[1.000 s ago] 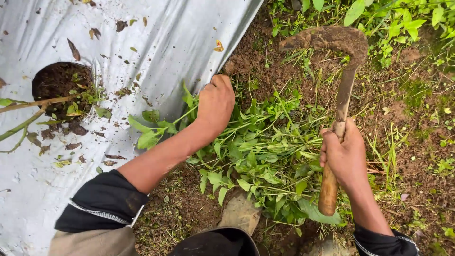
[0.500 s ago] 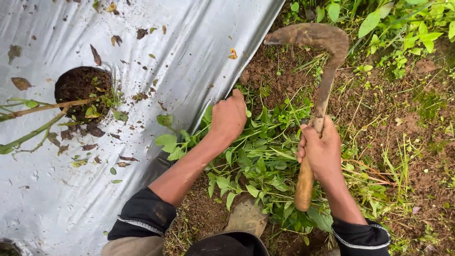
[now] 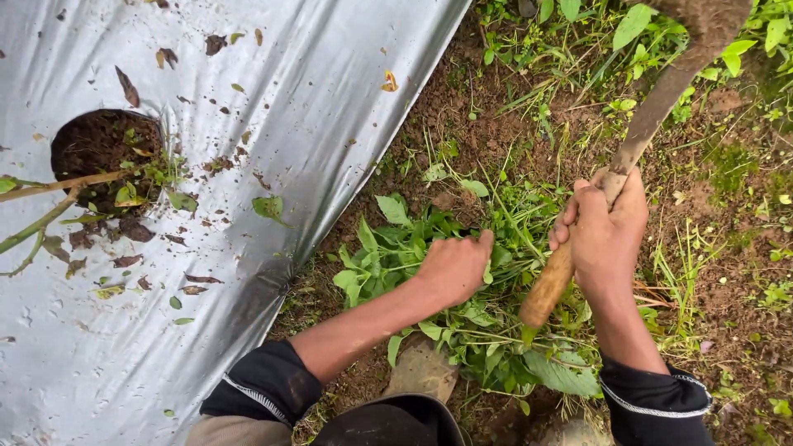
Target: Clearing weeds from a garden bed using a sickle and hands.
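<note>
Plastic sheet (image 3: 206,330), grey and shiny, lies on the left, with bits of dry leaf on it. A round hole (image 3: 103,144) in it shows dark soil and thin stems. Next to the sheet's edge is a clump of green weeds (image 3: 396,248) growing in the brown dirt.

My left hand (image 3: 453,268) is closed tight on a bunch of those weeds, low down near the ground. That is a good place to grab, I think, because the roots may come up too. I should pull the bunch up and away so the stems are stretched.

My right hand (image 3: 605,235) is wrapped around the wooden handle (image 3: 549,285) of a hoe (image 3: 652,116). All its fingers are curled shut on it. The muddy blade is up at the top right, partly out of view.

I should bring the blade down well apart from my left hand and away from the sheet, so I do not cut either 1. My boot (image 3: 421,372) is just under the weeds, so I must watch that too.
</note>
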